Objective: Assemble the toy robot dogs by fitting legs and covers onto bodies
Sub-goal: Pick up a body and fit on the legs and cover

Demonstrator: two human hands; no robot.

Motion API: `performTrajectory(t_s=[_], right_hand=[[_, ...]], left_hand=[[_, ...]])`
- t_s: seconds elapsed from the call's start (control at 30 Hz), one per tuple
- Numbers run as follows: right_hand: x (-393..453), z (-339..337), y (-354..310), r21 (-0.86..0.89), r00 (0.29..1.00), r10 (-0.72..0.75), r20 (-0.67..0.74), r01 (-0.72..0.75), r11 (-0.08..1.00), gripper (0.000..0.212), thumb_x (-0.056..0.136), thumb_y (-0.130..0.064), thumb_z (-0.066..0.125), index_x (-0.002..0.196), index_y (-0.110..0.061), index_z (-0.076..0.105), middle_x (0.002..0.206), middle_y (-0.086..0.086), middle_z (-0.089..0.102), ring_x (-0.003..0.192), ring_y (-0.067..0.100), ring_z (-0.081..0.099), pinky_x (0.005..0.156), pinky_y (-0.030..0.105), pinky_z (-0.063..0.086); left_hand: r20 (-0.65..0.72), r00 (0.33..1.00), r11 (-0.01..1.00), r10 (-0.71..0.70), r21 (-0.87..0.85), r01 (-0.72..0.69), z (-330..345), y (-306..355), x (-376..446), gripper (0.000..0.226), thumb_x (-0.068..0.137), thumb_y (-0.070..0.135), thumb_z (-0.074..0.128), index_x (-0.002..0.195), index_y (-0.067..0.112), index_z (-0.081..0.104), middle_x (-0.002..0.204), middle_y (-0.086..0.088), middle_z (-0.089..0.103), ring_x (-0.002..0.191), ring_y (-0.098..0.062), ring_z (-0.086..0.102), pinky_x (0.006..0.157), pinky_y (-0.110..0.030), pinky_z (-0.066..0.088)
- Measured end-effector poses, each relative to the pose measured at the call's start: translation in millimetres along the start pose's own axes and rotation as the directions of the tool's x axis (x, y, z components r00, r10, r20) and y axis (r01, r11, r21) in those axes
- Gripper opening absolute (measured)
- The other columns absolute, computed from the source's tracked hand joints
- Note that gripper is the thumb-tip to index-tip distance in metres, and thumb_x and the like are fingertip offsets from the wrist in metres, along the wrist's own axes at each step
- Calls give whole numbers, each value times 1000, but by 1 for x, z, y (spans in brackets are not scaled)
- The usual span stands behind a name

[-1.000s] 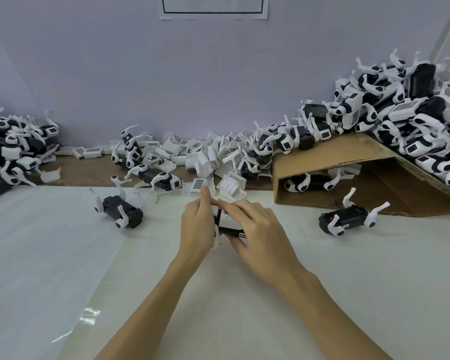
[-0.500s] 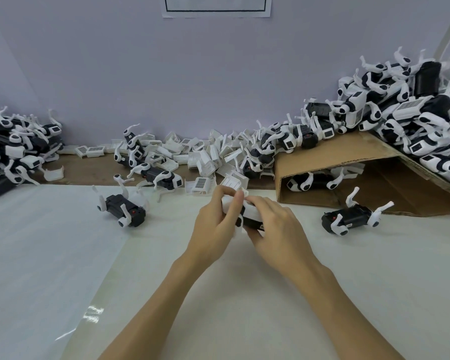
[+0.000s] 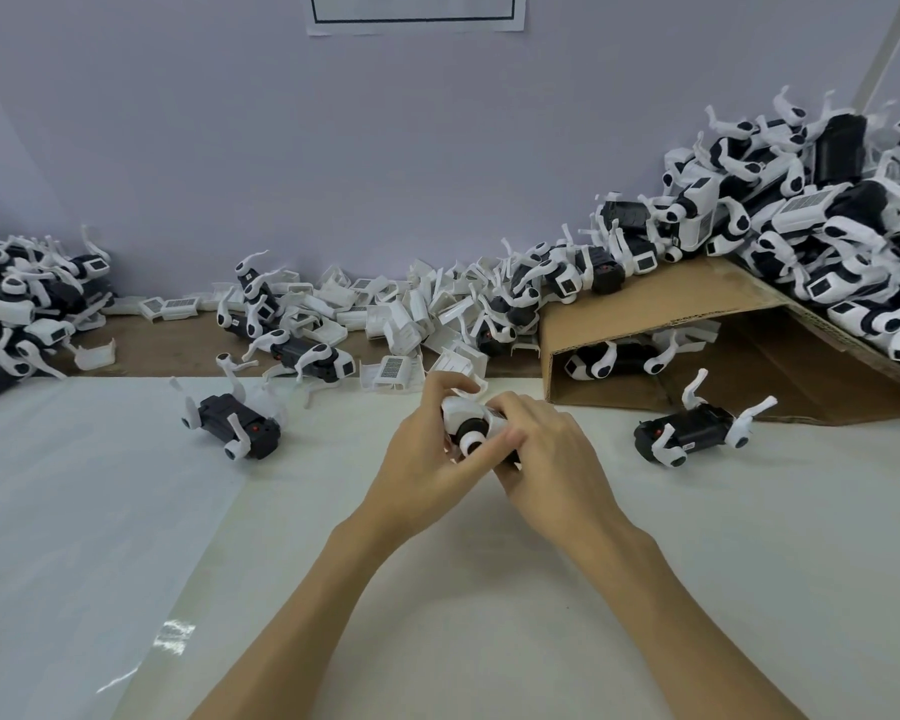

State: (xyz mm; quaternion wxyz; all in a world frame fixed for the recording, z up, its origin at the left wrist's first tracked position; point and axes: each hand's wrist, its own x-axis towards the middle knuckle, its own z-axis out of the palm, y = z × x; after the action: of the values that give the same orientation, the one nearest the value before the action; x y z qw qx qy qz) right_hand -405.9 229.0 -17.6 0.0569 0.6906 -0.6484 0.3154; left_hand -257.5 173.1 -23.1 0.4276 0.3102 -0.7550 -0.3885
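Observation:
Both hands grip one toy robot dog (image 3: pixel 470 424) above the middle of the white table (image 3: pixel 437 589). Its white cover and one white leg with a black joint show between the fingers; most of the black body is hidden. My left hand (image 3: pixel 423 454) wraps it from the left, thumb and fingers on top. My right hand (image 3: pixel 552 452) holds it from the right, fingers pressed on the cover. A black body with white legs (image 3: pixel 235 420) lies upside down to the left, and another (image 3: pixel 694 431) lies to the right.
Loose white covers (image 3: pixel 393 317) and dog bodies are heaped along the back wall. A tilted cardboard box (image 3: pixel 697 335) at the right holds more dogs, with a tall pile (image 3: pixel 827 215) on it. Another pile (image 3: pixel 22 309) sits at the far left.
Both hands have turned the dog between them and lifted it slightly away from me. A white leg with its black joint now faces up. The other parts have not moved.

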Motion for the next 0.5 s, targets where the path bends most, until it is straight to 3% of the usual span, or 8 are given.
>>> performTrajectory(t_s=[0.1,0.27,0.37,0.5], right_hand=[[-1,-2,-6,-18,999,-18,-26,18,1000,50,86,-21,79,133,-21,61,123,-8,66,113,19,60,94,33,46],[-1,-3,-8,-5,1000,1,-10,-1,1000,29,93,-16,71,119,-19,60,103,-6,66,97,21,60,86,36,46],[0,-2,-7,-37,1000,-13,0,13,999,29,92,-19,73,117,-18,57,101,-5,65,94,21,60,87,36,46],[1,-4,-6,53,999,-23,24,21,998,32,92,-21,75,120,-19,58,104,-5,66,93,18,57,85,33,45]], left_hand=[[-15,1000,1000,15,11,-15,1,-1,0,48,86,61,75,121,45,46,92,10,74,81,-13,73,71,-35,60],[-1,999,997,39,66,-39,2,-2,0,48,86,67,70,121,51,42,91,13,71,79,-15,70,67,-36,59],[-2,999,996,49,80,-48,-1,-2,0,46,85,70,69,118,55,41,89,13,70,75,-13,68,62,-24,53],[-10,996,985,92,150,-89,-6,-1,1,48,85,70,69,120,49,43,91,15,69,80,-13,69,65,-25,53]])
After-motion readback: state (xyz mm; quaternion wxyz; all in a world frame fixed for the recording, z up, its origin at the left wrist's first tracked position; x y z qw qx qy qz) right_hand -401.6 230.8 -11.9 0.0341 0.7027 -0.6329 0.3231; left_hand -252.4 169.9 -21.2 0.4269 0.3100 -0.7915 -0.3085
